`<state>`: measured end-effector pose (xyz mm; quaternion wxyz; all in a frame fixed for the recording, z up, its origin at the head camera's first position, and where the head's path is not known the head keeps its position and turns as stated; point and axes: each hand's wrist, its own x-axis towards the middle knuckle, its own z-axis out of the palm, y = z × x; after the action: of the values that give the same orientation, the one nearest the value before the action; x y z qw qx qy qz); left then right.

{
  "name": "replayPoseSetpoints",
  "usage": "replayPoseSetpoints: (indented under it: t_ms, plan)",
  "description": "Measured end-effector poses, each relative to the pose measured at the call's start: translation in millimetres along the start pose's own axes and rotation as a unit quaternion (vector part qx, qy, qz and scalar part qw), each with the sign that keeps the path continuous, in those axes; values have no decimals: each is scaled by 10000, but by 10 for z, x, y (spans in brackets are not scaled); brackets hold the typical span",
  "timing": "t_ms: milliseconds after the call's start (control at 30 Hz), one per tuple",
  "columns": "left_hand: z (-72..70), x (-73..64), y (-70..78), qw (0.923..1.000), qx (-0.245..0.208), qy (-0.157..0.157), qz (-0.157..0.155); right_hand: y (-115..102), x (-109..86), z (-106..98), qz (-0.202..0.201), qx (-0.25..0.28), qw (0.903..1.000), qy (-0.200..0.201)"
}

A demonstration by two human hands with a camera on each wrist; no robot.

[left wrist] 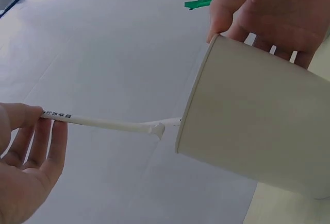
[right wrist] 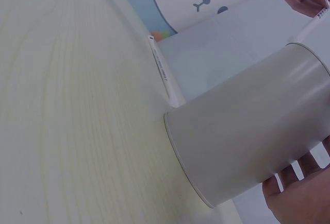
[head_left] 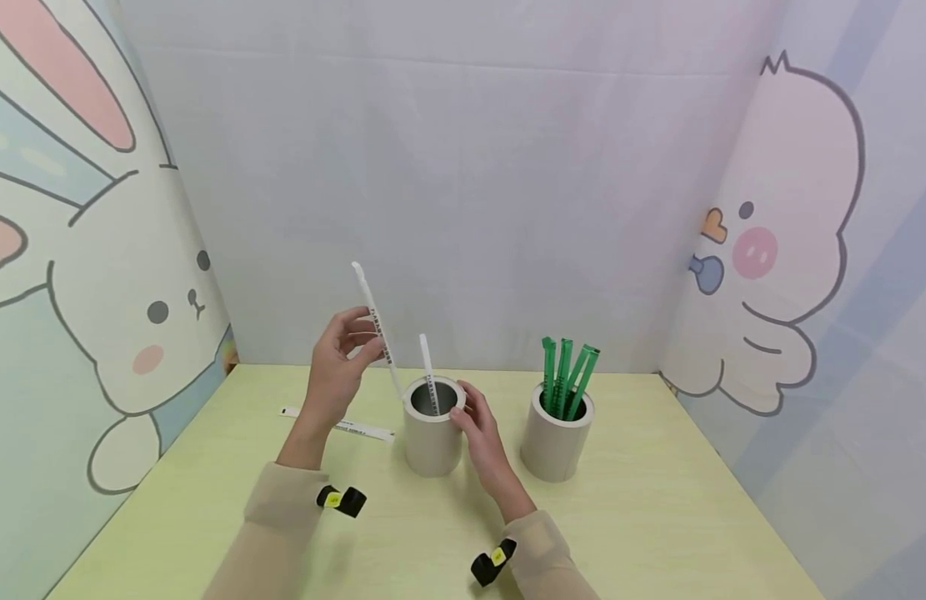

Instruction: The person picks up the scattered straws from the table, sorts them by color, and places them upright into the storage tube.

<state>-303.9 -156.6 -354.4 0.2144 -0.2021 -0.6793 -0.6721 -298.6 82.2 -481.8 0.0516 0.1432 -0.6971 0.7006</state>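
My left hand [head_left: 335, 367] pinches a white paper-wrapped straw [head_left: 367, 292] with dark lettering between thumb and fingers. The straw is tilted, its lower end close to the left rim of a beige cylindrical cup [head_left: 432, 446]; in the left wrist view its end [left wrist: 157, 130] appears outside the mouth. Another white wrapped straw [head_left: 426, 354] stands inside that cup. My right hand [head_left: 487, 437] holds the cup from its right side, thumb at the rim and fingers round the wall [right wrist: 247, 126]. The cup stands upright on the table.
A second beige cup [head_left: 556, 450] stands to the right, holding several green-wrapped straws [head_left: 563, 371]. One more white wrapped straw [head_left: 365, 429] lies on the pale wooden table [head_left: 643, 517], left of the near cup and partly behind my left wrist. Printed curtains [head_left: 447, 183] enclose the back and sides.
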Motion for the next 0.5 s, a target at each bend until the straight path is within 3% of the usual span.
replayPoseSetpoints:
  t_ms: [300,500]
  plan:
    - [114,-65,-59,9985,-306,463,21,-7,0,6,7,33,10000,-12]
    - [169,-111,-124,9970,-505,590,-50,10,7,1,46,10,10000,0]
